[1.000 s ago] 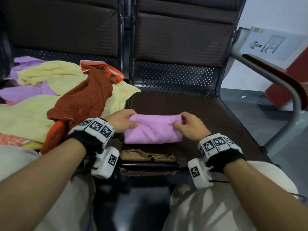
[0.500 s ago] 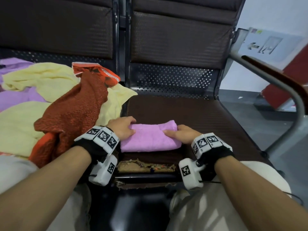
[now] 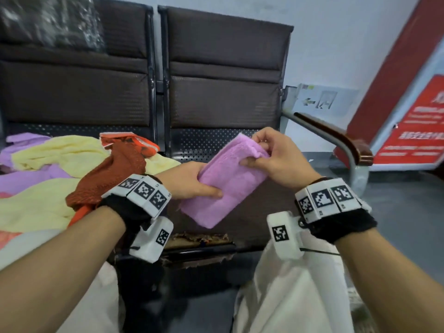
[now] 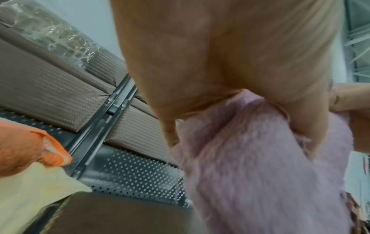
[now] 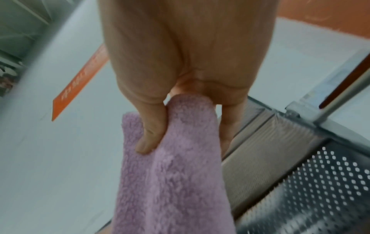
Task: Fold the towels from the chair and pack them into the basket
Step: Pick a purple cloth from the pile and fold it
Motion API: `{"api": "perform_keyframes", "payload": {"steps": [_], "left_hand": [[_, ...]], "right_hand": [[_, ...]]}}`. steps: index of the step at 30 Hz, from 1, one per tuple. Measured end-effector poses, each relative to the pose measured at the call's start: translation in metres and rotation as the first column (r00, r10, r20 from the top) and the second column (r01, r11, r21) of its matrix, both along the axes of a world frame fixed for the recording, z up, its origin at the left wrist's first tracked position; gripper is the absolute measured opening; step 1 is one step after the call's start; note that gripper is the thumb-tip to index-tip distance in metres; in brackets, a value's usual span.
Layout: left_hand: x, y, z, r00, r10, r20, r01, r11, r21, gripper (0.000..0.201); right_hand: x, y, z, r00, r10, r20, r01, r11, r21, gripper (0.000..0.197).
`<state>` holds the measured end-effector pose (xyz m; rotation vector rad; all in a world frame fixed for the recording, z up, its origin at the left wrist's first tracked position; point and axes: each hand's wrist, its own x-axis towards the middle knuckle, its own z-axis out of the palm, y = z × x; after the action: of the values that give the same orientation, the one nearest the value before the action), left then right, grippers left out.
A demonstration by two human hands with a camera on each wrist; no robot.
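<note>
A folded pink towel (image 3: 228, 181) is held tilted in the air above the right chair seat (image 3: 269, 207). My left hand (image 3: 192, 181) grips its lower left side, thumb on top. My right hand (image 3: 271, 155) pinches its upper end between thumb and fingers. The left wrist view shows the pink towel (image 4: 260, 166) clamped under my palm. In the right wrist view my thumb presses into the pink towel (image 5: 176, 166). Unfolded towels lie heaped on the left seat: a rust-red one (image 3: 113, 174), yellow ones (image 3: 40, 203) and purple ones (image 3: 26, 181). No basket is in view.
Two dark chair backs (image 3: 225, 85) stand ahead. A metal armrest with a wooden top (image 3: 336, 138) borders the right seat. A red sign (image 3: 418, 131) leans against the wall at right. The seat's front edge (image 3: 199, 239) is torn. My knees fill the bottom.
The pink towel lay flat on the seat under both hands; both hands have lifted it, with the right end raised higher. The head view has tilted upward.
</note>
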<state>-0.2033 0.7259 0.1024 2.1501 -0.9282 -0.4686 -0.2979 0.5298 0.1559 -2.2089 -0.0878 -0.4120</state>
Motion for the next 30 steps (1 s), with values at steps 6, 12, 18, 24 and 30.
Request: {"api": "perform_keyframes", "payload": {"steps": [6,12,18,24,30], "left_hand": [[-0.05,-0.041,0.056,0.965,-0.035,0.261,0.029,0.999,0.029,0.018],[-0.102,-0.141,0.082,0.881,-0.275,0.385,0.24,0.961,0.137,0.019],[-0.159,-0.249,0.015,0.779,-0.519,0.353,0.396,0.843,0.365,0.026],[-0.217,-0.305,-0.105,0.736,-0.672,0.082,0.536,0.653,0.535,0.012],[-0.262,-0.308,-0.214,0.71,-0.681,-0.179,0.6,0.453,0.66,0.03]], "right_hand": [[-0.075,-0.054,0.033,0.935,-0.298,0.19,0.252,0.939,0.234,0.035],[-0.163,-0.133,0.008,0.815,-0.529,0.237,0.425,0.823,0.377,0.033],[-0.257,-0.193,-0.092,0.751,-0.657,0.057,0.564,0.684,0.463,0.036],[-0.335,-0.204,-0.207,0.698,-0.683,-0.213,0.688,0.559,0.463,0.036],[-0.373,-0.194,-0.293,0.578,-0.684,-0.446,0.8,0.582,0.145,0.025]]}}
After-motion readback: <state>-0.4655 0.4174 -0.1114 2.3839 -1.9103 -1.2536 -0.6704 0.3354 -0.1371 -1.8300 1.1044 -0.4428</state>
